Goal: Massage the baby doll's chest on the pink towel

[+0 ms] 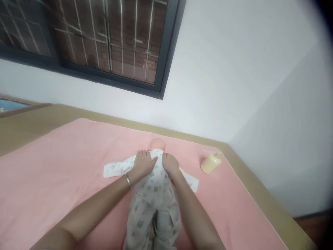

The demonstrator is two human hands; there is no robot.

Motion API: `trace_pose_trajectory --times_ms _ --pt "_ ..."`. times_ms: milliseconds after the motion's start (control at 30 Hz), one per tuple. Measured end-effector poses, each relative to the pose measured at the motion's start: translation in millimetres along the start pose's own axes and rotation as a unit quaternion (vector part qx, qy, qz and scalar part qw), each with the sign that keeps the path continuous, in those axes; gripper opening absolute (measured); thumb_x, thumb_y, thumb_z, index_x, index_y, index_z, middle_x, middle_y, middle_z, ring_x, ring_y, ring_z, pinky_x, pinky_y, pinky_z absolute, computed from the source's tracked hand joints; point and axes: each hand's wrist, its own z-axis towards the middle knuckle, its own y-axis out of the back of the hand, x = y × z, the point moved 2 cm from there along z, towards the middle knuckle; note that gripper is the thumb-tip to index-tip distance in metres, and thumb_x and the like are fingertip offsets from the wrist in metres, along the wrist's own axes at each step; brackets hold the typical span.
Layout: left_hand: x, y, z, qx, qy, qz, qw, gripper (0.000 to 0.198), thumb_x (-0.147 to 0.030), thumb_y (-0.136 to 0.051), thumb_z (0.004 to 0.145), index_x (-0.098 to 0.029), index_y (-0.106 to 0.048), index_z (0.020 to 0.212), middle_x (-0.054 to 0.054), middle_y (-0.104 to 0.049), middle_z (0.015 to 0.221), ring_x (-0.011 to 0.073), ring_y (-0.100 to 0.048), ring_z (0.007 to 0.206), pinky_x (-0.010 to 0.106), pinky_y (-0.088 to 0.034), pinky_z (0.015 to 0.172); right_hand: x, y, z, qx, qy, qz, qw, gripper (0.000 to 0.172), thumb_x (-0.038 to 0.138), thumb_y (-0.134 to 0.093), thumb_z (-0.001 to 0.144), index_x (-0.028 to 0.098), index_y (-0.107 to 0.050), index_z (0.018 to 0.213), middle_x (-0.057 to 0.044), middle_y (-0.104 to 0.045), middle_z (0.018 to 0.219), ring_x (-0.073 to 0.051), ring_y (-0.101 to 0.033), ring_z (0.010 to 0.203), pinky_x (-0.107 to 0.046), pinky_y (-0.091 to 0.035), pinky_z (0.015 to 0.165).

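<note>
My left hand (pixel 142 163) and right hand (pixel 170 164) lie flat, grasping nothing, on the romper (pixel 152 191) of the doll (pixel 157 143) on the pink sheet (pixel 65 166).

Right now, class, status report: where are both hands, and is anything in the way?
Left hand flat, open, on the doll. Right hand on its shoulder, grip unclear. Doll lies on pink blanket. Pale yellow item lies apart, to the right.

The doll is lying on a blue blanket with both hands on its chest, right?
No, the blanket is pink, not blue; the head view shows it. The doll does lie on it, with the left hand and right hand on its chest.
</note>
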Motion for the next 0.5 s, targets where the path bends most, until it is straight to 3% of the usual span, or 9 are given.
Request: trace_pose_trajectory --times_ms 100,167,233,300,400,467,500 --pt "6.1 5.9 26.8 0.101 0.021 -0.031 0.994 0.069 -0.059 -0.017 0.092 -0.013 -0.068 0.092 0.016 -0.069 0.098 0.0302 -0.061 0.099 0.045 -0.032 0.099 12.7 -9.9 -25.1 -0.11 0.026 -0.036 0.993 0.048 0.036 -0.024 0.098 0.007 -0.059 0.114 -0.021 -0.06 0.114 -0.031 -0.053 0.111 -0.043 -0.032 0.097" --pt "7.7 7.2 36.6 0.134 0.027 -0.042 0.99 0.073 -0.062 -0.014 0.091 -0.015 -0.069 0.087 0.014 -0.071 0.092 0.0289 -0.063 0.093 0.043 -0.034 0.096 16.4 -10.3 -27.9 -0.133 0.037 -0.056 0.989 0.047 0.036 -0.027 0.098 0.005 -0.059 0.113 -0.022 -0.06 0.113 -0.032 -0.052 0.111 -0.045 -0.03 0.099" --pt "6.2 4.9 32.3 0.112 0.022 -0.029 0.993 0.073 -0.063 -0.016 0.09 -0.013 -0.069 0.089 0.015 -0.07 0.092 0.0289 -0.063 0.092 0.042 -0.035 0.095 13.5 -5.9 -16.2 -0.078 0.041 -0.063 0.994 0.042 0.031 -0.029 0.098 0.007 -0.06 0.112 -0.021 -0.061 0.111 -0.03 -0.054 0.108 -0.043 -0.032 0.097" --pt "2.2 0.4 17.1 0.051 0.003 0.001 0.999 0.068 -0.061 -0.022 0.091 -0.01 -0.066 0.1 0.018 -0.068 0.1 0.0303 -0.061 0.098 0.043 -0.034 0.096 6.6 1.7 1.8 -0.02 0.045 -0.062 0.997 0.038 0.024 -0.029 0.097 0.009 -0.062 0.11 -0.019 -0.063 0.109 -0.026 -0.058 0.103 -0.038 -0.036 0.092" --pt "-5.1 -3.8 -3.2 -0.033 -0.056 0.035 0.997 0.061 -0.055 -0.031 0.091 -0.006 -0.058 0.116 0.022 -0.059 0.119 0.0324 -0.052 0.114 0.044 -0.032 0.1 -0.7 7.6 17.3 0.0 0.041 -0.054 0.998 0.04 0.022 -0.027 0.097 0.009 -0.064 0.105 -0.018 -0.065 0.104 -0.024 -0.061 0.096 -0.033 -0.04 0.085" --pt "-5.4 -2.0 -1.0 -0.016 -0.063 0.033 0.997 0.061 -0.054 -0.03 0.091 -0.006 -0.059 0.114 0.022 -0.06 0.118 0.0328 -0.052 0.114 0.044 -0.032 0.1 0.3 1.8 10.7 -0.005 0.04 -0.051 0.998 0.041 0.021 -0.026 0.097 0.008 -0.064 0.103 -0.019 -0.065 0.103 -0.025 -0.061 0.096 -0.035 -0.039 0.087" --pt "-3.5 0.4 5.1 0.019 -0.049 0.02 0.998 0.062 -0.056 -0.027 0.092 -0.007 -0.062 0.109 0.022 -0.062 0.114 0.0327 -0.054 0.111 0.044 -0.033 0.098 2.6 -3.0 2.9 -0.025 0.045 -0.048 0.997 0.04 0.021 -0.026 0.097 0.008 -0.064 0.103 -0.019 -0.064 0.104 -0.025 -0.059 0.098 -0.037 -0.038 0.089"
